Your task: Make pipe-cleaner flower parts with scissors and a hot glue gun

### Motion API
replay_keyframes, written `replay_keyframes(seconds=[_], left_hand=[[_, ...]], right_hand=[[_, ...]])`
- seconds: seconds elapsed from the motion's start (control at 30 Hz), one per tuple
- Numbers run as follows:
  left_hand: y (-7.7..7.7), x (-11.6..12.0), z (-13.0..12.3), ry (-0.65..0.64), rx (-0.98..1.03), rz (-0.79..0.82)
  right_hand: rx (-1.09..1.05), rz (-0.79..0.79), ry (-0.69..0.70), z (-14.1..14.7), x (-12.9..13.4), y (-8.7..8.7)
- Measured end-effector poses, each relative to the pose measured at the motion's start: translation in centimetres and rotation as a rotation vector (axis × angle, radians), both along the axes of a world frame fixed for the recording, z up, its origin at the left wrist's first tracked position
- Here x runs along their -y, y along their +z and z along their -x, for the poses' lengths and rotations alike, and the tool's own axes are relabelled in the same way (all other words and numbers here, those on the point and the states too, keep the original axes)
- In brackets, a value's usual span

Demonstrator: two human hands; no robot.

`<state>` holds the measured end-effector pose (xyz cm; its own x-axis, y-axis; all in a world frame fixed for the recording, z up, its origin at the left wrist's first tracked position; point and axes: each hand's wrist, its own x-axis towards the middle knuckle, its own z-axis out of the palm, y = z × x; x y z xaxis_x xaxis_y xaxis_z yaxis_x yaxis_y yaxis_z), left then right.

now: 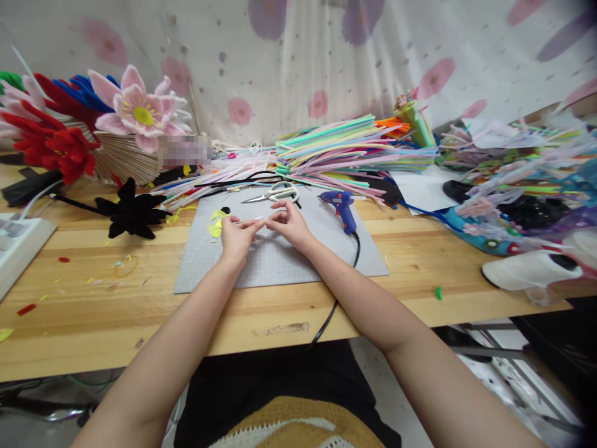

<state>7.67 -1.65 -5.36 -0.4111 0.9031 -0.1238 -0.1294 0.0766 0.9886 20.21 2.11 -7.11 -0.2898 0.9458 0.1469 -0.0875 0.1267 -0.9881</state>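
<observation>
Above the grey cutting mat [280,267], my left hand [239,238] and my right hand [290,227] meet at the fingertips. Both pinch a small, thin whitish piece [262,220], too small to make out fully. Scissors with pale handles [275,193] lie just behind my right hand, blades pointing left. To the right rests a blue glue gun [342,208], its black cord running toward the front edge. Yellow scraps [215,225] and a small black piece [226,211] are beside my left hand.
Bundled pastel pipe cleaners [345,149] lie behind the mat. At left are a black fuzzy flower [130,210], pink and red flowers [142,115] and a white power strip [18,246]. A white spool [529,270] and piled craft materials [504,205] occupy the right.
</observation>
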Motion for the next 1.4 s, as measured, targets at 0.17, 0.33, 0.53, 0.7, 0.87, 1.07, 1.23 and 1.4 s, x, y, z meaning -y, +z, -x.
replay_keyframes(seconds=[0.17, 0.33, 0.53, 0.7, 0.87, 1.07, 1.23, 1.4], left_hand=[[-0.07, -0.08, -0.10, -0.007, -0.001, 0.012], [-0.17, -0.18, -0.13, -0.017, 0.082, -0.011], [-0.62, -0.36, 0.13, -0.062, 0.108, -0.073], [-0.43, -0.19, 0.09, -0.067, 0.043, -0.040], [-0.01, 0.26, -0.14, -0.112, 0.019, -0.052], [-0.03, 0.19, -0.01, -0.052, -0.012, -0.065], [-0.06, -0.03, 0.04, -0.034, 0.004, -0.061], [-0.15, -0.10, -0.02, -0.043, 0.038, -0.055]], right_hand=[[-0.020, -0.008, 0.020, -0.10, 0.03, 0.09], [-0.018, 0.007, 0.068, 0.11, 0.19, 0.21], [0.025, 0.007, 0.068, 0.47, 0.24, -0.30], [0.041, 0.023, 0.013, 0.19, 0.06, -0.42], [0.025, 0.093, 0.007, -0.04, 0.00, -0.25], [0.017, 0.106, 0.030, 0.19, 0.07, -0.30], [0.004, 0.082, 0.060, 0.27, 0.03, -0.48], [0.002, 0.075, 0.058, 0.28, 0.11, -0.39]])
